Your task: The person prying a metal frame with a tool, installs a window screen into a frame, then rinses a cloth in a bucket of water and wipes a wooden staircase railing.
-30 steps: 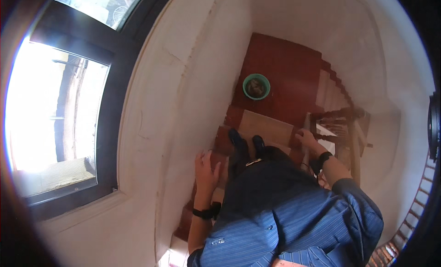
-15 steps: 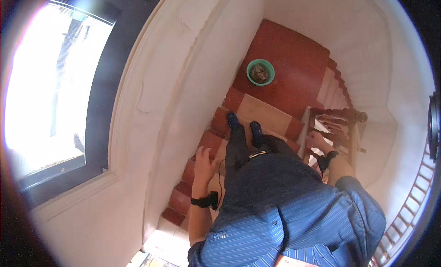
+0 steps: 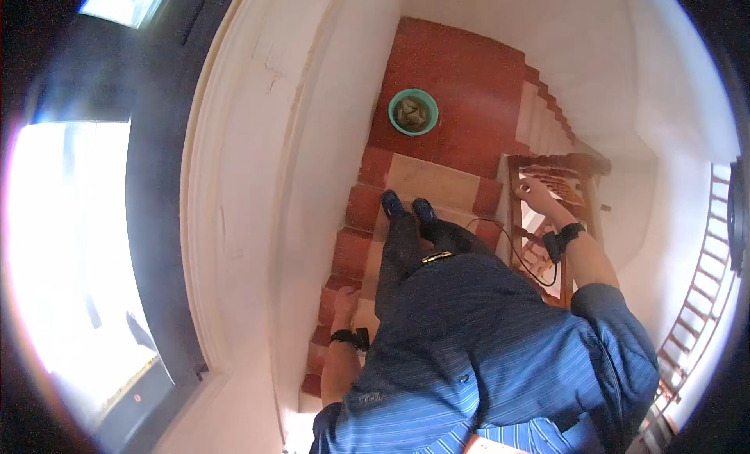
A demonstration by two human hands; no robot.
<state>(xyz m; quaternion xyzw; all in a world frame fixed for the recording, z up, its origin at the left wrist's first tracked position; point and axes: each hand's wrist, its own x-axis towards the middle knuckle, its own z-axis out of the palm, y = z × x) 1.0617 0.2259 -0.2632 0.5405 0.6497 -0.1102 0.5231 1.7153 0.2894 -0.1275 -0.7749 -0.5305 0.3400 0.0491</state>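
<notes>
- Now the right hand (image 3: pixel 541 200) is hanging farther forward than half a second ago, just beside or over the wooden railing (image 3: pixel 590 163); whether it is touching the wood, I cannot tell.
- Its fingers are curling loosely and are gripping nothing visible; whether thumb and fingertip are meeting is too small to tell.
- The left hand (image 3: pixel 344 302) is hanging lower and nearer the body than half a second ago, when its fingers were spreading wide.
- It is holding nothing that shows; blur is hiding whether its fingers are lying together or apart.
- So neither hand is visibly carrying anything, and the right one is staying closer to something it could hold.
- Both dark shoes (image 3: pixel 391 204) are pointing toward the far landing (image 3: pixel 476 79) and resting on the steps (image 3: pixel 349 252), which are running down the middle of the scene, red with a pale strip.
- The railing is standing to the right of the steps, while a white wall (image 3: pixel 336 103) is rising on the left.
- A green bucket (image 3: pixel 413 112) is sitting on the far landing, well apart from both hands, holding a grey-brown bundle (image 3: pixel 411 112).
- A dark cable (image 3: pixel 500 226) is now looping near the right wristband (image 3: pixel 564 239).
</notes>
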